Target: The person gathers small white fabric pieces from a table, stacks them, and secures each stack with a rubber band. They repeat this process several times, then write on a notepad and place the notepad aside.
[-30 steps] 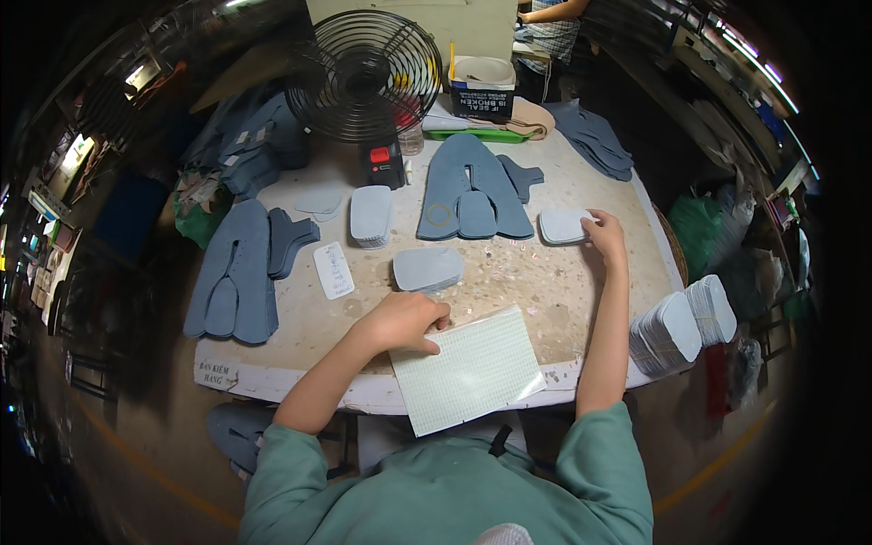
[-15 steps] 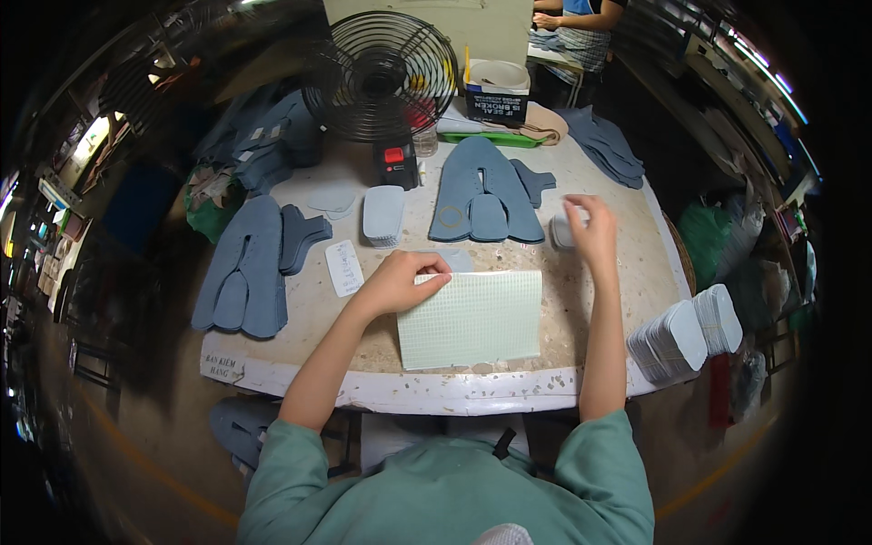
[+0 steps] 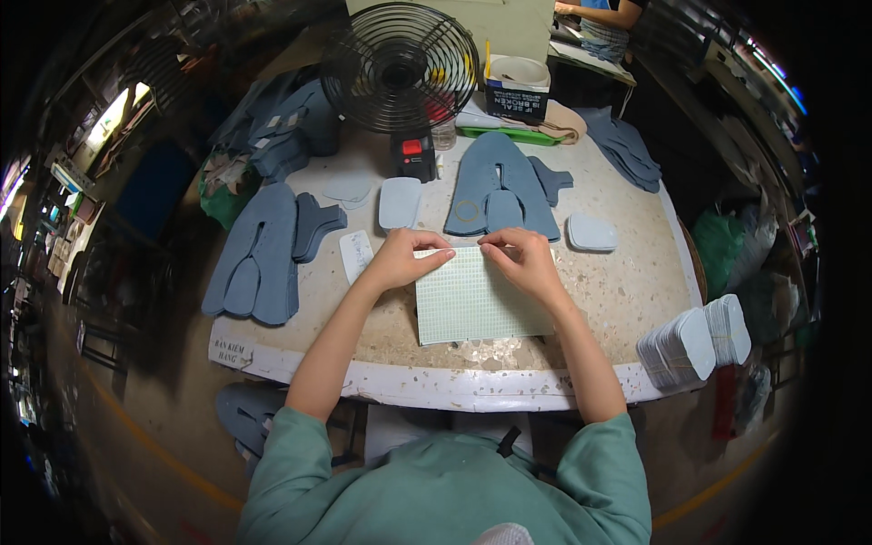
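Observation:
A pale green gridded sheet (image 3: 481, 300) lies before me near the table's front edge. My left hand (image 3: 404, 261) pinches its far left corner between thumb and fingers. With thumb and fingers drawn together, my right hand (image 3: 529, 263) is at the sheet's far edge; anything between its fingertips is too small to make out. Just beyond that edge, a grey piece shows partly between the hands. Farther off lies a stack of blue-grey cut shoe uppers (image 3: 502, 186) with a rubber band on it. A low stack of pale rounded pieces (image 3: 591, 232) sits right of my right hand.
A black fan (image 3: 400, 68) stands at the back, beside a tub (image 3: 518, 86) and a green tray (image 3: 509, 134). More blue-grey uppers (image 3: 252, 259) lie at left. Banded pale pieces (image 3: 677, 347) stand at the right front corner. Another person (image 3: 609, 18) works beyond the table.
My right hand has left the low stack of pale pieces and come left to the sheet's far edge. My left hand keeps its pinch on the sheet. The whole view has shifted slightly.

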